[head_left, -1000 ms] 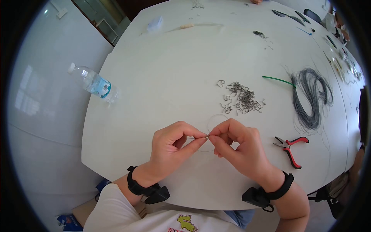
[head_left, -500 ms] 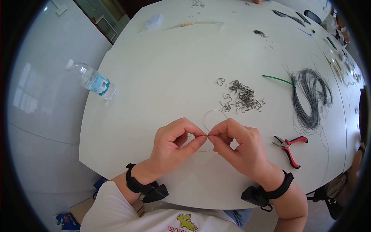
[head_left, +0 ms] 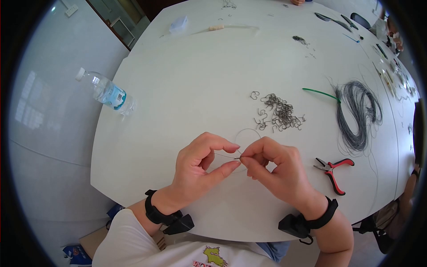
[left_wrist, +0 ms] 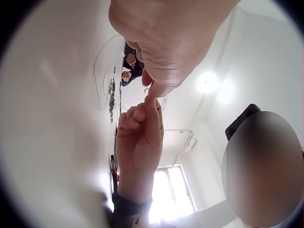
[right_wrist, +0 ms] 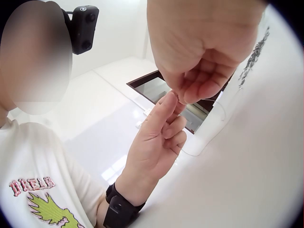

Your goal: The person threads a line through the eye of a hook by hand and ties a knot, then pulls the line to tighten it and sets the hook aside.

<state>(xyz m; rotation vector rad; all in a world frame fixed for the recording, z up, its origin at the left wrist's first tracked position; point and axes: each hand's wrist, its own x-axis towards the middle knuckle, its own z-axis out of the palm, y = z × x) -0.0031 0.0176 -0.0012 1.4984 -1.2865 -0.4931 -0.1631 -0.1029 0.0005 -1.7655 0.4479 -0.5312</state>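
Observation:
In the head view my right hand (head_left: 278, 164) pinches a small dark fish hook (head_left: 237, 158) between thumb and forefinger. Its curved end also shows in the left wrist view, by the touching fingertips. A thin pale line (head_left: 247, 129) loops above the table from the fingers and crosses the left hand's gap. My left hand (head_left: 195, 162) stands around the hook's other end, forefinger and thumb parted, the thumb tip close to the right fingertips. Beyond the hands lies a pile of metal hooks (head_left: 282, 113).
Red-handled pliers (head_left: 331, 171) lie open right of my right hand. Behind them rests a bundle of grey line (head_left: 358, 118) with a green tie (head_left: 318, 92). A water bottle (head_left: 106, 93) lies at the left edge of the white table (head_left: 178, 98). Other tools and another person's hand are farther off.
The left thumb and forefinger, earlier pinched together at the right fingertips, have spread apart, baring the hook. The right hand keeps its pinch in nearly the same place.

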